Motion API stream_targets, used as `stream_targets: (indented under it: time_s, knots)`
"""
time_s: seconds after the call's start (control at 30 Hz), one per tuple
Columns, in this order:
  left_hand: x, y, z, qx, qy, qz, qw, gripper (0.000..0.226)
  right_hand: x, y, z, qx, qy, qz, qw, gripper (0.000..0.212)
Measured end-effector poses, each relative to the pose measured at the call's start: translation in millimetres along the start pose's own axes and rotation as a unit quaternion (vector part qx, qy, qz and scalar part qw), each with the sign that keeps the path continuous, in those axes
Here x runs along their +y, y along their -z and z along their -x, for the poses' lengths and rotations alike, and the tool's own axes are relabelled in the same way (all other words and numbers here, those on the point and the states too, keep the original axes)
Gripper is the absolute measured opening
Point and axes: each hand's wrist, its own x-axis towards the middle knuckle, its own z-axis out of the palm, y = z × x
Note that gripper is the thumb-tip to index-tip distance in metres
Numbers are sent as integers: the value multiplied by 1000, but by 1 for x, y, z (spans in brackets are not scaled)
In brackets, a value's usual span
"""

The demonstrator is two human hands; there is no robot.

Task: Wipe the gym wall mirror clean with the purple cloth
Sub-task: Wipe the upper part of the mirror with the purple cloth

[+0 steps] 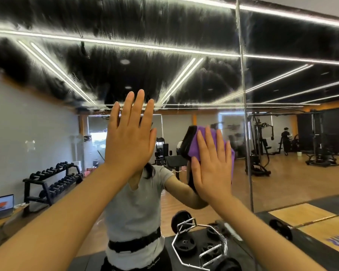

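Observation:
The gym wall mirror (184, 79) fills the view, its upper part smeared with wet streaks. My right hand (211, 165) lies flat on the purple cloth (196, 145) and presses it against the glass at about head height. The cloth shows above and to the right of my fingers. My left hand (130, 133) rests flat on the mirror to the left of the cloth, fingers straight and together, holding nothing. My own reflection in a grey top stands behind both hands.
A vertical seam (245, 114) divides the mirror panels just right of the cloth. A hex bar with weight plates (200, 245) lies on the black mat at the mirror's foot. Reflected are a dumbbell rack (53, 182), a laptop (0, 206) and cable machines (262, 145).

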Motion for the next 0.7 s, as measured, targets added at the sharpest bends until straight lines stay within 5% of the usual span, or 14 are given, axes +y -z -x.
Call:
stream_targets:
  time_s: [0.33,0.7]
  knots:
    - [-60,20,36,-13,2,-13,1000,63,-21,-2,-136,31,-17,-9,999,64]
    - [-68,18,50,-8,-13,-26,1000,63,-52,-14,16,16,-8,0,1000,61]
